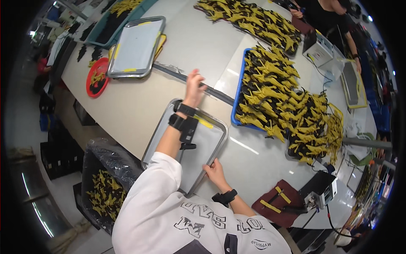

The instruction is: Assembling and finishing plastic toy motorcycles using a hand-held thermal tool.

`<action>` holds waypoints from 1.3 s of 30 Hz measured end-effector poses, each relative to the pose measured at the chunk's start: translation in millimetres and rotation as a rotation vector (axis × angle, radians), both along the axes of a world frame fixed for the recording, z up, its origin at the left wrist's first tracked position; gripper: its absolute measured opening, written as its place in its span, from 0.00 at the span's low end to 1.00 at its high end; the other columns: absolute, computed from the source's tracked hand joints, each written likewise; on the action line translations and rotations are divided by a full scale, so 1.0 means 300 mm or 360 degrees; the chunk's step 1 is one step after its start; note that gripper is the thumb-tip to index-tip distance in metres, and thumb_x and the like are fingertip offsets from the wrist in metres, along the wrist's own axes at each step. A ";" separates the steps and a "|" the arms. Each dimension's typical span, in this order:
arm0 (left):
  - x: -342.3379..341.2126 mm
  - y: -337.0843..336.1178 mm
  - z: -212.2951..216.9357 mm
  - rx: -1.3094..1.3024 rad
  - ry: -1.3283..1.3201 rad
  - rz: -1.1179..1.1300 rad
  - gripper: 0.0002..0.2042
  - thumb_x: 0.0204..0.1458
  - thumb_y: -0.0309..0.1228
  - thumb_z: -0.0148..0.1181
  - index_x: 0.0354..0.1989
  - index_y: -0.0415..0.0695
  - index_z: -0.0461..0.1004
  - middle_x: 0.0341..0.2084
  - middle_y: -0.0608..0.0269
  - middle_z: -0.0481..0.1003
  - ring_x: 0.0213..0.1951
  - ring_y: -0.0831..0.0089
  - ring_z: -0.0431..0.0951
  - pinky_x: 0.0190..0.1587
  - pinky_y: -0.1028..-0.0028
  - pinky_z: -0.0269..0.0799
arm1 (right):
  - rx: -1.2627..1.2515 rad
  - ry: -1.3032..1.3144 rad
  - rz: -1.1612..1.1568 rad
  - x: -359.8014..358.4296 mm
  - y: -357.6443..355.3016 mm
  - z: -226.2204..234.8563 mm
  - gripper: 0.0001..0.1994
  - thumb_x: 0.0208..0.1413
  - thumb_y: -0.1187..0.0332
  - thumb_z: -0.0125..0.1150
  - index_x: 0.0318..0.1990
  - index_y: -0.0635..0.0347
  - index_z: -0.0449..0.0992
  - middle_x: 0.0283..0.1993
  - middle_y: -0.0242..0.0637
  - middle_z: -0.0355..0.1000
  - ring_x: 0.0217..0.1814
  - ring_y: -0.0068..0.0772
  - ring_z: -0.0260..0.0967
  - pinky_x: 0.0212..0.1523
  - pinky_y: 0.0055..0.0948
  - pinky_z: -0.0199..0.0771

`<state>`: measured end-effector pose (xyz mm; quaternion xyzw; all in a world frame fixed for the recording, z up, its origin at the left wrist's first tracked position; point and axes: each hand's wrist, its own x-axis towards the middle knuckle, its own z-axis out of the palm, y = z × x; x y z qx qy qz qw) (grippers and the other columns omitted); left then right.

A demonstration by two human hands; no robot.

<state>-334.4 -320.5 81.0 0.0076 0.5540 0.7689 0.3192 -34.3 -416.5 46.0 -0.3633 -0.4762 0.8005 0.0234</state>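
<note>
A shallow metal tray (pixel 201 154) with a pale bottom and a strip of yellow tape lies at the table's near edge, close to my body. My right hand (pixel 215 172) grips its right rim, thumb over the edge. My left hand (pixel 194 88) is raised beyond the tray's far rim, near a grey strip across the table. Its fingers are apart and slightly blurred, with nothing seen in them. Dark bands circle both wrists, and a black box-shaped device hangs at the left one, hiding part of the tray.
Right of the tray, a blue tray (pixel 239 86) is heaped with yellow-and-black figures. Stacked trays (pixel 135 46) and a red bowl (pixel 98 91) stand far left. A plastic-lined bin (pixel 105 156) sits below, left. A maroon cloth (pixel 277 207) lies near right. Another person (pixel 330 21) works far right.
</note>
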 end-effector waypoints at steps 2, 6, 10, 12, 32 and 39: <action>-0.205 -0.178 0.005 -0.0311 0.0379 0.0488 0.29 0.47 0.37 0.51 0.58 0.41 0.53 0.52 0.56 0.58 0.51 0.66 0.62 0.53 0.60 0.57 | -0.0003 -0.0017 0.0091 -0.026 0.035 0.055 0.12 0.52 0.70 0.55 0.42 0.63 0.62 0.28 0.34 0.70 0.18 0.19 0.64 0.17 0.18 0.64; -0.721 -0.643 -0.099 -0.1187 0.0167 0.1255 0.40 0.43 0.48 0.60 0.54 0.26 0.53 0.52 0.40 0.59 0.52 0.49 0.63 0.53 0.58 0.61 | 0.0086 0.0012 0.0184 -0.081 0.010 0.010 0.17 0.55 0.69 0.54 0.49 0.64 0.61 0.34 0.36 0.70 0.21 0.19 0.66 0.20 0.19 0.66; -0.823 -0.684 -0.134 -0.0241 -0.0133 0.0848 0.29 0.51 0.43 0.56 0.53 0.35 0.56 0.46 0.46 0.63 0.46 0.54 0.68 0.47 0.59 0.68 | 0.0256 0.0111 0.0027 -0.069 0.064 -0.059 0.22 0.55 0.68 0.53 0.56 0.64 0.56 0.34 0.35 0.70 0.24 0.19 0.67 0.22 0.20 0.67; -0.854 -0.671 -0.166 -0.0205 -0.0254 0.1002 0.22 0.49 0.38 0.60 0.44 0.34 0.64 0.35 0.49 0.69 0.35 0.58 0.73 0.38 0.62 0.73 | 0.0167 0.0064 0.0104 -0.066 0.091 -0.008 0.24 0.54 0.69 0.53 0.58 0.63 0.57 0.39 0.35 0.69 0.29 0.19 0.67 0.29 0.20 0.72; -0.887 -0.577 -0.200 -0.0540 -0.0101 0.0901 0.11 0.43 0.28 0.58 0.29 0.34 0.66 0.21 0.58 0.67 0.18 0.71 0.69 0.12 0.78 0.63 | 0.0722 -0.0207 0.0131 0.204 0.231 -0.013 0.13 0.54 0.68 0.54 0.45 0.64 0.71 0.37 0.37 0.73 0.33 0.23 0.72 0.36 0.21 0.71; -0.867 -0.624 -0.060 0.0072 -0.0130 0.1008 0.05 0.41 0.25 0.54 0.27 0.47 0.66 0.20 0.67 0.66 0.16 0.78 0.62 0.12 0.81 0.51 | 0.0421 -0.0129 0.0036 0.227 0.205 -0.005 0.12 0.56 0.69 0.51 0.46 0.64 0.70 0.36 0.36 0.73 0.33 0.24 0.72 0.34 0.21 0.71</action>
